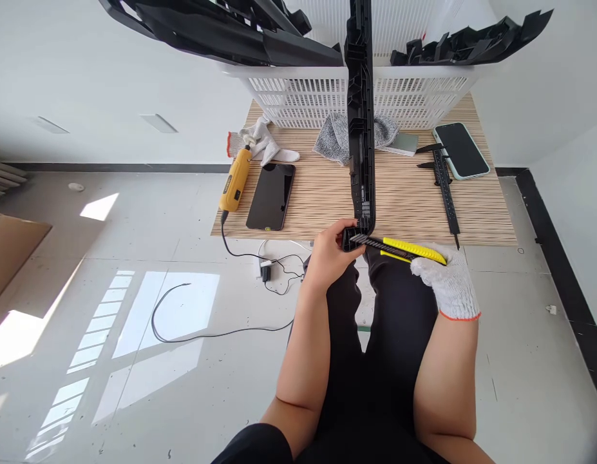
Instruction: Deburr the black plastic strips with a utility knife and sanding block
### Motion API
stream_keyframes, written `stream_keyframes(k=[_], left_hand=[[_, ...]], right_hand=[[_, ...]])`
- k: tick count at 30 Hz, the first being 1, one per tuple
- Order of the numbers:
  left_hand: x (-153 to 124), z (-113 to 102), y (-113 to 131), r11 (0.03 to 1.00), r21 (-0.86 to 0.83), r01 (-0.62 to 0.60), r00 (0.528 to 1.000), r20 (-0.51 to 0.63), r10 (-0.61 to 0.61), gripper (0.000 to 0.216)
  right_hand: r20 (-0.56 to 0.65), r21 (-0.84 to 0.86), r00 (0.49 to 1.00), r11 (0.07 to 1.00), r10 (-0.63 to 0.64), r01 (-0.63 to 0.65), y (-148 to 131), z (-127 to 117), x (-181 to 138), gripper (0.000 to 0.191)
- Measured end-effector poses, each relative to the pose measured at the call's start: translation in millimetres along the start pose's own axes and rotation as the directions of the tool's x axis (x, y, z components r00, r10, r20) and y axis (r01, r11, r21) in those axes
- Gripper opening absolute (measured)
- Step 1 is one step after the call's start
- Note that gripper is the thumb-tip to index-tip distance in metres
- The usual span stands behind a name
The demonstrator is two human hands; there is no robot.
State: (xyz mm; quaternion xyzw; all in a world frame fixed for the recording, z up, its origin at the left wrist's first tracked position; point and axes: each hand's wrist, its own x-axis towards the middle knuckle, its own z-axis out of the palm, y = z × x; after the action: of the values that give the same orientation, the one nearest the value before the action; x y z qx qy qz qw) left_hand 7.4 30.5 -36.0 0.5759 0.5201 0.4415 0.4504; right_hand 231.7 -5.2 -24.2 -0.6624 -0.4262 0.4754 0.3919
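Observation:
A long black plastic part [360,122] runs from the table's near edge up across the white basket. My bare left hand [330,254] is closed around its near end at the table's front edge. My right hand [447,280], in a white knit glove, grips a yellow utility knife [407,250]. The knife's blade end points left and meets the part's near end right beside my left fingers.
On the wooden table [414,200] lie a yellow rotary tool [235,182], a dark phone [272,195], a white glove [266,143], a grey cloth [334,138], a black caliper [445,187] and another phone [461,149]. White baskets [303,96] hold black parts. A cable [201,328] trails on the floor.

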Motion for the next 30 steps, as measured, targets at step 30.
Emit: stream_keyframes(k=[30], left_hand=[[-1.3, 2.1, 2.4, 0.999, 0.039, -0.017, 1.000, -0.026, 0.018, 0.031]], right_hand=[[-0.142, 0.197, 0.989, 0.980, 0.039, -0.010, 12.2, 0.4, 5.2, 0.021]])
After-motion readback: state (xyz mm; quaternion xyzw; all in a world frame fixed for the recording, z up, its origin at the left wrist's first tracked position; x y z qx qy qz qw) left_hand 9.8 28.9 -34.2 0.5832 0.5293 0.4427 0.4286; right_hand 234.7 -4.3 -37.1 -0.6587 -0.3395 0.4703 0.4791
